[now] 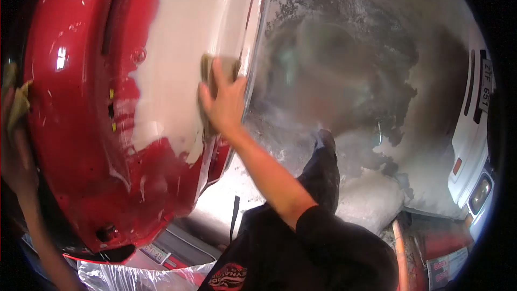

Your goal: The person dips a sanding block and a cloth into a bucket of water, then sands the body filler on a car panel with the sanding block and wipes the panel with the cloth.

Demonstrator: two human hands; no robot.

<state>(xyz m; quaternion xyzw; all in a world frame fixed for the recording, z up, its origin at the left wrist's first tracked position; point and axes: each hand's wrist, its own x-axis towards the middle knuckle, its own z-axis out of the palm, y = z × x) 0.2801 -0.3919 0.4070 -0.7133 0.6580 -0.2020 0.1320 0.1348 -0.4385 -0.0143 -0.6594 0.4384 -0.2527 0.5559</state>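
My right hand (225, 106) grips a brownish sanding block (205, 67) and presses it against a car body panel. Thumb and fingers spread over the block, hiding much of it. Under it the panel has a beige filler or primer patch (177, 48), with glossy red paint (64, 129) around its ragged edge. At the far left, dim and partly cut off, my left hand (13, 140) is by the red body's edge, closed on a yellow cloth (20, 106).
Right of the panel lies a stained grey concrete floor (344, 75), with my dark shoe (325, 143) on it. A white car's front (476, 145) with a licence plate stands at the far right. Clear plastic sheeting (134, 277) and an orange pipe-like object (399, 248) are near the bottom.
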